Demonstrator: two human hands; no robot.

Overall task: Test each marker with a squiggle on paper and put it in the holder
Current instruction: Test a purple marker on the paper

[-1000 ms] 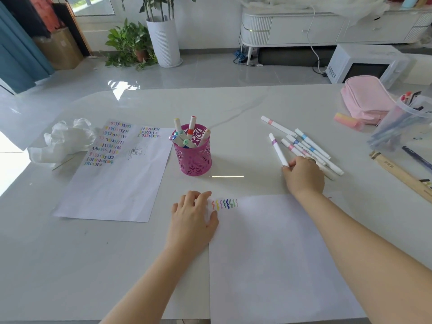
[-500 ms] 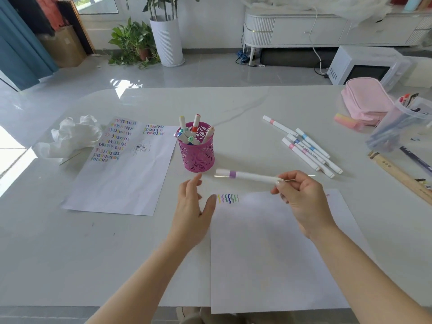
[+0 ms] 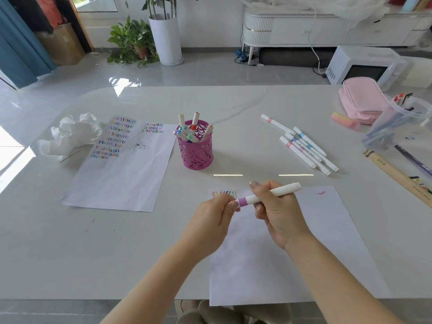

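The marker (image 3: 268, 195), light, stiff and likely slick, is gripped mid-barrel by the right hand (image 3: 278, 213) while the left hand (image 3: 215, 218) pinches its cap end above the paper's (image 3: 327, 230) far-left corner.

The marker's (image 3: 284, 190) cap end is buried in the left grip (image 3: 211, 219), and the right grip (image 3: 278, 215) covers its mid-barrel. At three o'clock the wooden ruler (image 3: 397, 178) runs off the edge. The contents of the clear tub (image 3: 397, 122) blur. The holder (image 3: 196, 152) hides the lower halves of the stored markers (image 3: 194, 121).
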